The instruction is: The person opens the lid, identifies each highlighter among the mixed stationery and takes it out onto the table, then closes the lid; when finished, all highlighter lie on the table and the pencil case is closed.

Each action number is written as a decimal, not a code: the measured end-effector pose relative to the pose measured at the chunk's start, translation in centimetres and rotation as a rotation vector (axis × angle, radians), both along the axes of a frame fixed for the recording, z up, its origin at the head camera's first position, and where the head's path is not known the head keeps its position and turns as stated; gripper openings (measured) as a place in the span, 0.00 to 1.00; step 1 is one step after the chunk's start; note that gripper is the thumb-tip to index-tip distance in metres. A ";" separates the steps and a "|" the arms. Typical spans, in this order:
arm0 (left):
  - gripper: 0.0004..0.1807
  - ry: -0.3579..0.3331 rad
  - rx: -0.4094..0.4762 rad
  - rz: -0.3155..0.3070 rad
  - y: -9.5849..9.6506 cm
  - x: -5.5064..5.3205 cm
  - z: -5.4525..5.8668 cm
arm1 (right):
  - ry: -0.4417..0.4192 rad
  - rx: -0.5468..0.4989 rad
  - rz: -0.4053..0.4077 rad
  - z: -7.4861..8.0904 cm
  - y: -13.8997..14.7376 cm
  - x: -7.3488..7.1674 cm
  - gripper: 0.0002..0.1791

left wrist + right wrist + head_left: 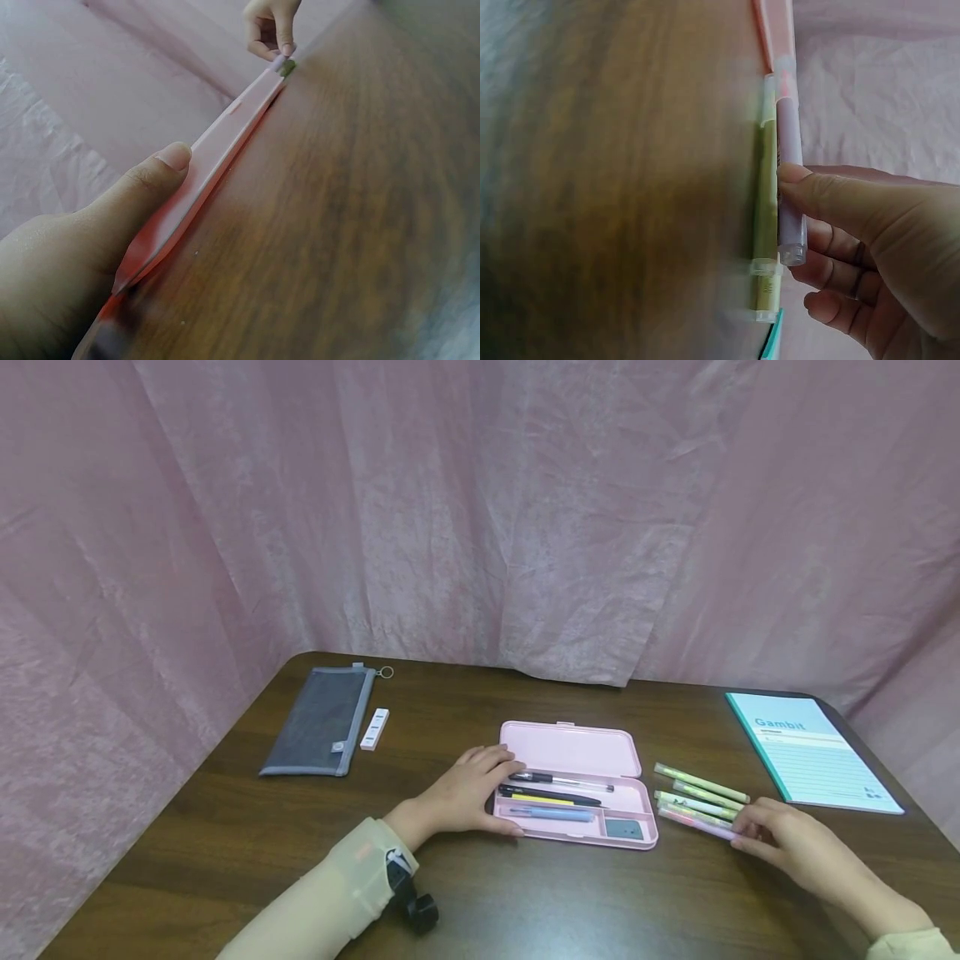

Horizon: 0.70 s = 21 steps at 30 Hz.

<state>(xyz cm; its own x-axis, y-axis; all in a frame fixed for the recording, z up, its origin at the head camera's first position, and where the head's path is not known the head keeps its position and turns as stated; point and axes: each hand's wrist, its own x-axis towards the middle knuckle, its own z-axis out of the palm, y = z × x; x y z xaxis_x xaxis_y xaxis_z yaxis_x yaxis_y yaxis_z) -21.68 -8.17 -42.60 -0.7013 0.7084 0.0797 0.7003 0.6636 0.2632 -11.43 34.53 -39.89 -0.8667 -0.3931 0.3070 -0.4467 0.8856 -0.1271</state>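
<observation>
An open pink pencil case (570, 749) lies on the table, and my left hand (465, 789) grips its left end. The thumb (174, 157) presses on the front side in the left wrist view. Inside the case lie a clear pen (570, 782), a black pen (562, 797), a light blue pen (551, 814) and a grey block (624, 829). To the right, my right hand (806, 852) pinches a light purple highlighter (789, 135) with a clear cap. Several green highlighters (701, 782) lie beside it, next to the case's right end.
A grey zip pouch (315, 718) lies at the left, with a small white labelled stick (374, 729) beside it. At the right is a notebook (813, 752) with a teal spine. A pink curtain (480, 527) hangs behind the brown table (450, 893).
</observation>
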 end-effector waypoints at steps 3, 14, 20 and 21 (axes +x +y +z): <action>0.50 0.000 0.000 -0.002 0.0 0.0 0.0 | 0.019 -0.001 0.007 -0.2 0.0 0.0 0.14; 0.50 0.004 -0.002 0.001 0.0 -0.1 -0.1 | 0.028 0.017 0.002 -0.4 -0.3 0.1 0.14; 0.50 0.000 -0.004 0.004 0.0 0.0 -0.1 | 0.019 0.014 0.002 -0.7 -0.3 0.2 0.15; 0.50 0.000 -0.005 0.005 0.0 -0.1 -0.1 | 0.015 0.011 0.003 -0.7 -0.3 0.2 0.15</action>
